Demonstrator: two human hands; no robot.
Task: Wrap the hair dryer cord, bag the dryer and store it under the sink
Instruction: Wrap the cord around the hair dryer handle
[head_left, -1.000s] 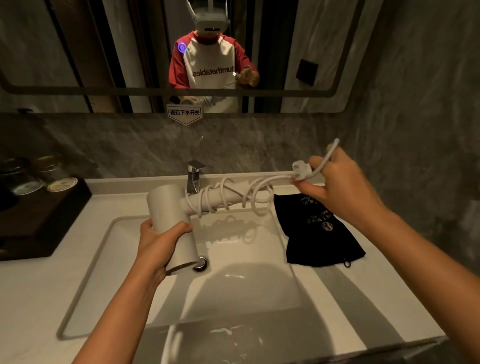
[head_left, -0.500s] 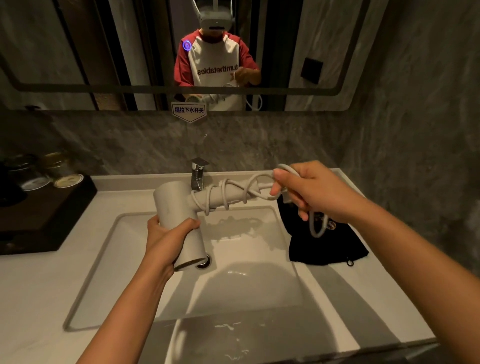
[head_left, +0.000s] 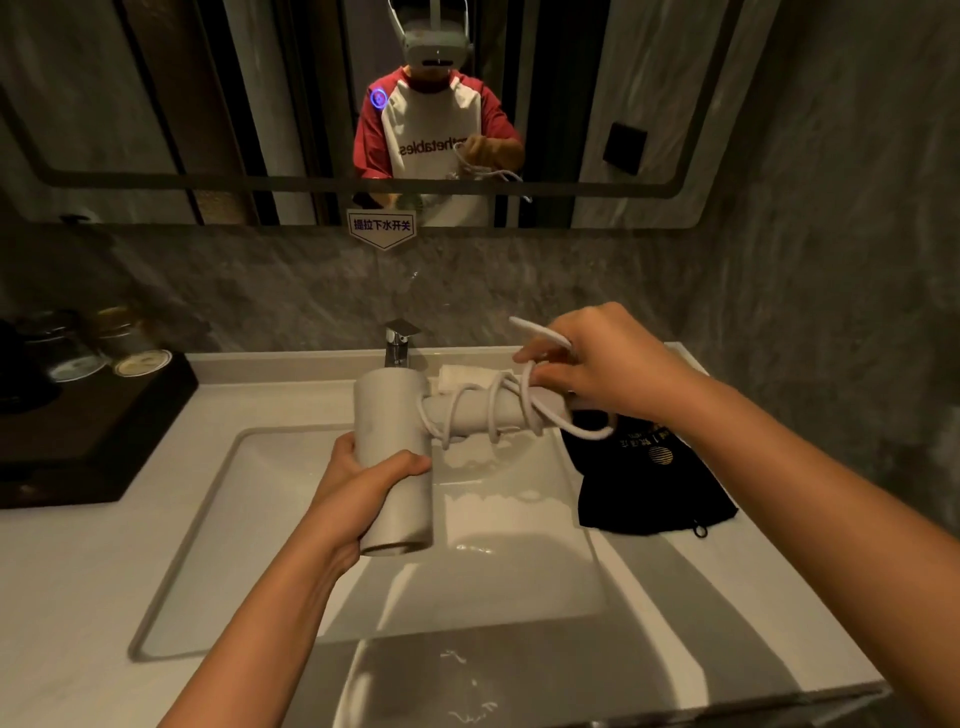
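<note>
My left hand (head_left: 358, 486) grips the barrel of a white hair dryer (head_left: 390, 431) over the sink basin (head_left: 498, 561). Its handle points right, with several loops of white cord (head_left: 491, 402) wound around it. At the handle's far end my right hand (head_left: 597, 366) is shut on the cord, and a loose loop hangs below it. The plug is hidden. A black drawstring bag (head_left: 654, 483) lies flat on the counter to the right of the basin, under my right forearm.
A chrome faucet (head_left: 399, 345) stands behind the dryer. A dark tray (head_left: 88, 436) with glass jars (head_left: 130, 338) sits at the left on the white counter (head_left: 78, 571). A mirror (head_left: 208, 104) and a grey stone wall rise behind; another wall closes the right side.
My right hand has carried the cord around the handle, adding loops, and now sits higher at the handle's end. The dryer stays in my left hand.
</note>
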